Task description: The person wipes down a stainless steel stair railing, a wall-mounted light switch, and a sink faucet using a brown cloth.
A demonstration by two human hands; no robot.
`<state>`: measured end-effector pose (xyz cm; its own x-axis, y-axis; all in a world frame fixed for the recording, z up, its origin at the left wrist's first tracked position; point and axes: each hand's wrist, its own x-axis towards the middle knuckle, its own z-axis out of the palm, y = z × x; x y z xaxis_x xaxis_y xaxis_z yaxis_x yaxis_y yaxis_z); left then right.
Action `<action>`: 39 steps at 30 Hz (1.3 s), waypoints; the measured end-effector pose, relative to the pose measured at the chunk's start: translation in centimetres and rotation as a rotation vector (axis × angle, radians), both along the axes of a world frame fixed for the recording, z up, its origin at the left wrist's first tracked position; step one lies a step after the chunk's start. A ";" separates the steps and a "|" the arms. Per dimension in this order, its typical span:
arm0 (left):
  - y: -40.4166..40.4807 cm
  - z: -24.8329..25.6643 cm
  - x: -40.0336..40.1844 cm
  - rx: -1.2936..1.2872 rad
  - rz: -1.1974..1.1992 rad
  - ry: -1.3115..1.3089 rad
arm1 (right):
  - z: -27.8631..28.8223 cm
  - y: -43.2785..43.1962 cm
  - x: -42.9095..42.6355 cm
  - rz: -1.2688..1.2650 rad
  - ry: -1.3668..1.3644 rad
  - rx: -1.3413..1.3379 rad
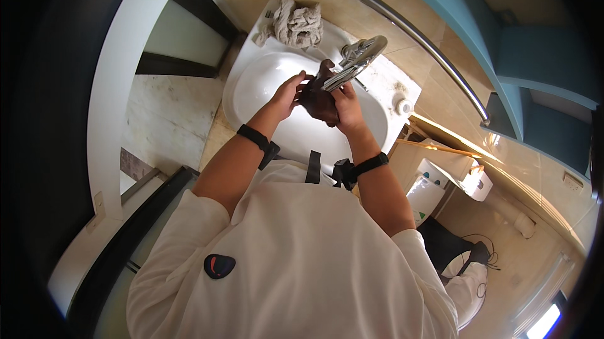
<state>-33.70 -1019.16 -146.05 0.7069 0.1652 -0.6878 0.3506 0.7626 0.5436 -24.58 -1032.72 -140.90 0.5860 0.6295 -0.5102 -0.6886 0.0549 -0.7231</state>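
Observation:
Over the white washbasin (264,79), a dark brown glossy object (318,103) with a curved projection at its top is between my two hands. Its exact kind cannot be told. My left hand (285,96) has its fingers against the left side of the object. On the other side, my right hand (348,105) grips it, partly behind the tap's spout. The chrome tap (361,63) reaches over the object and hides part of it. Whether water runs cannot be told.
A crumpled beige cloth (297,23) lies on the basin's back left corner. At the right corner stands a small white round item (403,107). Above runs a chrome rail (391,16), near blue shelves (542,70). A white appliance (424,193) is at the right.

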 end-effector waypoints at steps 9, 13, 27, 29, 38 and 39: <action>-0.9 0.4 1.1 -0.136 0.157 -0.144 | -1.8 0.4 0.9 0.137 -0.060 -0.010; -0.8 0.7 0.2 -0.142 0.163 -0.103 | -2.3 0.6 1.0 0.028 -0.322 -0.144; -1.4 -1.0 0.5 -0.021 0.252 0.194 | 0.2 1.9 -1.2 0.296 -0.180 -0.062; -1.3 -1.7 0.4 -0.023 0.252 0.092 | 0.7 2.0 -1.3 0.291 -0.191 -0.029; -1.6 2.8 -0.1 -0.120 0.238 -0.062 | -1.2 0.5 -0.3 0.438 -1.035 -0.391; -1.7 2.2 -0.1 -0.080 0.248 -0.054 | -0.8 0.6 -0.5 0.460 -1.055 -0.475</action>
<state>-33.76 -1020.83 -143.83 0.6871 0.2850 -0.6683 0.1196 0.8629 0.4910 -25.09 -1032.15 -141.68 0.6219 0.7670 -0.1581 0.3544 -0.4557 -0.8166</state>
